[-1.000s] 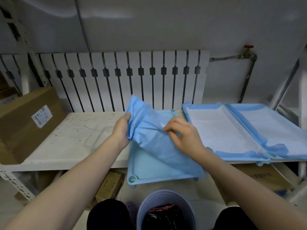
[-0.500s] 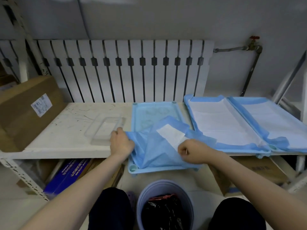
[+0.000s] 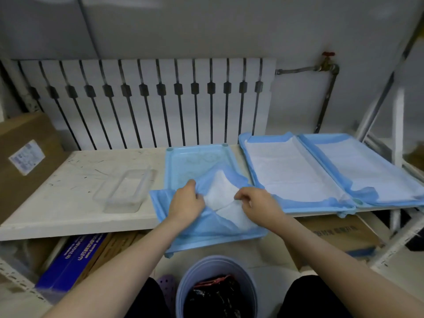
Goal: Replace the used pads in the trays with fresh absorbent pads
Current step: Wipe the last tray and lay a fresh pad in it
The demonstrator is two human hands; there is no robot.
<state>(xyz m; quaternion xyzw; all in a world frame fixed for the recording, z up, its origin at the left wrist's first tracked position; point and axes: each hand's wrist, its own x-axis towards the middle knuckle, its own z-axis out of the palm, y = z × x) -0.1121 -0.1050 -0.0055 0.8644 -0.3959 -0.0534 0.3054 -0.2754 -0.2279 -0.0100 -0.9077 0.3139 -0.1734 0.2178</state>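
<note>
A light blue tray (image 3: 197,158) lies on the white shelf, its far half bare. A blue absorbent pad (image 3: 206,226) with a white inner face lies partly unfolded over the tray's near half, one flap hanging over the tray's left edge. My left hand (image 3: 187,203) pinches a fold of the pad near its middle. My right hand (image 3: 258,204) grips the pad's white fold just to the right. Two more trays to the right hold spread pads: the middle tray (image 3: 286,175) and the right tray (image 3: 362,168).
A clear plastic container (image 3: 125,191) sits on the white shelf (image 3: 68,198) left of the tray. A cardboard box (image 3: 25,161) stands far left. A blue bin (image 3: 216,288) with dark waste stands below, between my knees. Boxes lie under the shelf; a radiator stands behind.
The pad came down from mid-air onto the tray's near half. Both hands moved to its middle and are spreading the folds apart, showing more white.
</note>
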